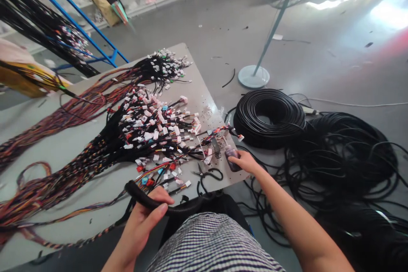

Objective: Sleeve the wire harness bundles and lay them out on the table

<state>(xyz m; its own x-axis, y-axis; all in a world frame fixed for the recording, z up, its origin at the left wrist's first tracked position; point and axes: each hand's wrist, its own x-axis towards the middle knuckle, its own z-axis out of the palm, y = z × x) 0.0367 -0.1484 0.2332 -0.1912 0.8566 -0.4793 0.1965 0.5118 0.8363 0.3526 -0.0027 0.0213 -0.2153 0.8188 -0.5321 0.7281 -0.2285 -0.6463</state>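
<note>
Tube: black corrugated plastic tube (178, 209), one, at the near edge of the grey table (79, 144), just in front of the person's lap.
Axis: long axis runs left to right along the table edge in a shallow sag; the open end (129, 187) points left and slightly up.
Left hand: left hand (143, 221) has its fingers and thumb wrapped tight round the tube near that end.
Right hand: right hand (246, 162) has its fingertips against a small dark cylindrical bottle (231, 155) at the table's right corner; cannot tell whether they grip it.
Scissors: one pair of black-handled scissors (208, 174), lying between the hands.
Harnesses: bundles of multicoloured wire harnesses (105, 144) fan across the table; their white connectors are too many to count, and any print is too small to read.
Floor: two coils of black cable, one neat (269, 117), one loose (350, 153); round white stand base (253, 77) beyond.
</note>
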